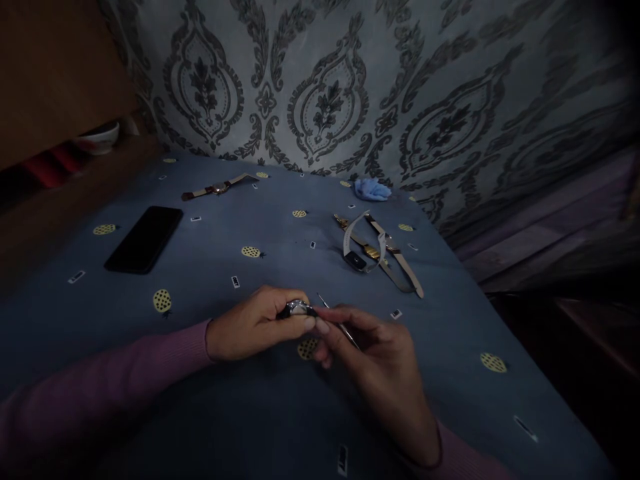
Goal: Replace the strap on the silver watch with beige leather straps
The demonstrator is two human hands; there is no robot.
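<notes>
Above the near middle of the table, a wristwatch (299,307) with a dark strap and shiny case is in my left hand (263,323). The left fingers curl behind it and the thumb lies along its near side. My right hand (377,353) meets it from the right, thumb and forefinger pinched together at the watch's right edge. A thin metal rod-like tool (347,333) with a slim pointed end slants through the right fingers. Its exact kind is not clear. The fingers hide part of the watch strap.
A black phone (145,240) lies at the left. Behind it rests a brown-strapped watch (220,189). Several watches, one with a gold case (371,252), are bunched at the right, near a crumpled blue cloth or glove (372,189). A patterned wall (270,100) borders the table's back.
</notes>
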